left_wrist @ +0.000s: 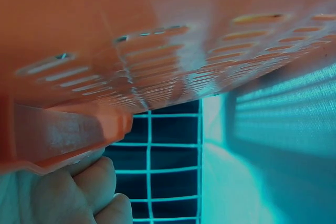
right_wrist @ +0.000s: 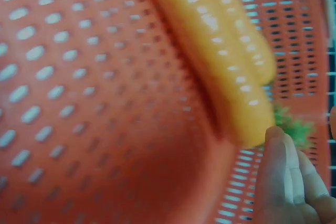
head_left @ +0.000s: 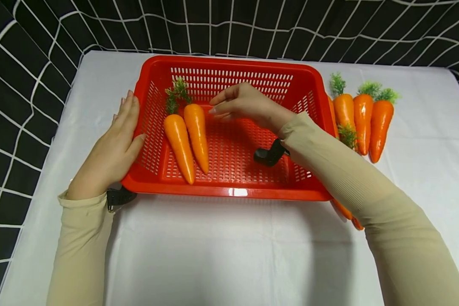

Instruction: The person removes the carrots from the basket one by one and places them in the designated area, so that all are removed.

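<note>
A red plastic basket [head_left: 229,191] with slotted walls stands on the white-covered table. Inside, toward its left end, two orange carrots [head_left: 179,144] with green leafy tops [head_left: 177,95] lie side by side. My left hand [head_left: 112,146] lies along the basket's left rim, fingers extended along the outside and thumb over the edge. The left wrist view shows those fingers [left_wrist: 100,187] below the rim. Within the basket, my right hand [head_left: 245,104] holds nothing. Its loosely bent fingers hover close to the leafy ends; in the right wrist view its fingertips overlap the nearer carrot's [right_wrist: 226,77] thick end.
Several more carrots [head_left: 381,127] lie on the table [head_left: 424,191] to the right of the basket, some partly hidden by its rim and the right sleeve [head_left: 348,178]. Black cloth with a white grid [head_left: 233,25] borders the table at the back and left.
</note>
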`<action>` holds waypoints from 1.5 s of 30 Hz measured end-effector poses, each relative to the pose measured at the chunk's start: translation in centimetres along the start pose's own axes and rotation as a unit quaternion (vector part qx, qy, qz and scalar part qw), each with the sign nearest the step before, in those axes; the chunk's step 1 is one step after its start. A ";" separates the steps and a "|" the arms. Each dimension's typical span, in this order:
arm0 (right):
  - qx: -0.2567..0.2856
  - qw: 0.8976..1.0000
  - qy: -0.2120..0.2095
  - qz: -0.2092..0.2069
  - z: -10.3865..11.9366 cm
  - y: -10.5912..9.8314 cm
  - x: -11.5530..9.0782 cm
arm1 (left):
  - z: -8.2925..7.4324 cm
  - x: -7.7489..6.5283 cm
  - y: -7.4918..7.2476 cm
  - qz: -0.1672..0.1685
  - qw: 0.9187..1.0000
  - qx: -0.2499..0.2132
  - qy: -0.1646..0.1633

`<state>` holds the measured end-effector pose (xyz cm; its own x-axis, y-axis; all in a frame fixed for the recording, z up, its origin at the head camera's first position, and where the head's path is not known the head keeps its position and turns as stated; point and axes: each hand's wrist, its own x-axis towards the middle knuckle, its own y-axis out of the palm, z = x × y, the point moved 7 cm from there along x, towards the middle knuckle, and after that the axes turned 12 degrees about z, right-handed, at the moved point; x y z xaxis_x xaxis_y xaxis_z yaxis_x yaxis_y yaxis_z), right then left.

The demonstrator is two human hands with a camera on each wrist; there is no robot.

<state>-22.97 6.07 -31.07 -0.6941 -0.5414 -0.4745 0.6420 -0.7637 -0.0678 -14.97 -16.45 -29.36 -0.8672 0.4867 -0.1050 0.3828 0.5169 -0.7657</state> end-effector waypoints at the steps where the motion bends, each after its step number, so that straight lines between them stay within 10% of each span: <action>1: 0.001 1.000 0.005 0.003 -0.3 0.1 0.2 | 0.0 0.0 0.0 0.001 1.000 -0.001 0.000; 45: -0.019 0.994 0.075 0.073 -3.4 3.1 2.2 | 0.0 0.0 0.1 0.000 1.000 0.001 -0.002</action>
<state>-21.42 3.66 -35.31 -0.5382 -0.5850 -0.6067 0.7458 -0.6658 -0.0196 -14.95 -16.45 -29.42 -0.8685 0.4840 -0.1067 0.3818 0.5162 -0.7666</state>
